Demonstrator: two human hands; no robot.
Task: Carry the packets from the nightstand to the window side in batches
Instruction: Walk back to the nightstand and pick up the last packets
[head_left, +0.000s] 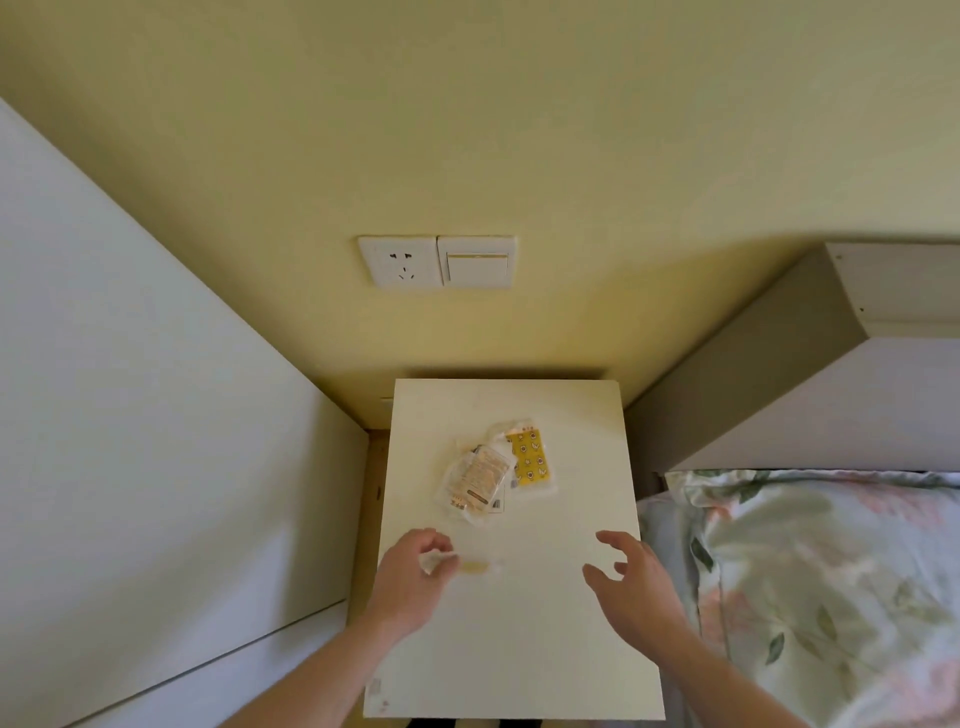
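Head view looks down on two bare hands over a white nightstand (545, 649). Left hand (410, 577) has its fingers (434, 543) curled, and the thumb and fingertips pinch a small pale packet (470, 566), blurred, which sticks out to the right of the fingertips just above the tabletop; whether it touches the surface cannot be told. Right hand (636, 582) holds nothing: its fingers (613, 540) are spread wide and loosely bent, the thumb reaching toward the left hand, the palm hovering over the right edge of the nightstand. The two hands are well apart, with bare tabletop between them.

Beyond the left fingertips, farther from the person, two more packets lie flat near the middle of the top. The nearer one is a clear packet (478, 480) with pale orange print, tilted, and its right edge overlaps a yellow patterned packet (527, 460) lying just beside it on the side toward the right hand.

Left of the left hand stands a plain white panel (130, 415). Right of the right hand lies a bed with floral bedding (831, 571) and a grey headboard (779, 374) behind it. Past the packets rises a pale yellow wall (467, 130) carrying a white socket (399, 262) and, touching it on the right, a white switch (477, 262).
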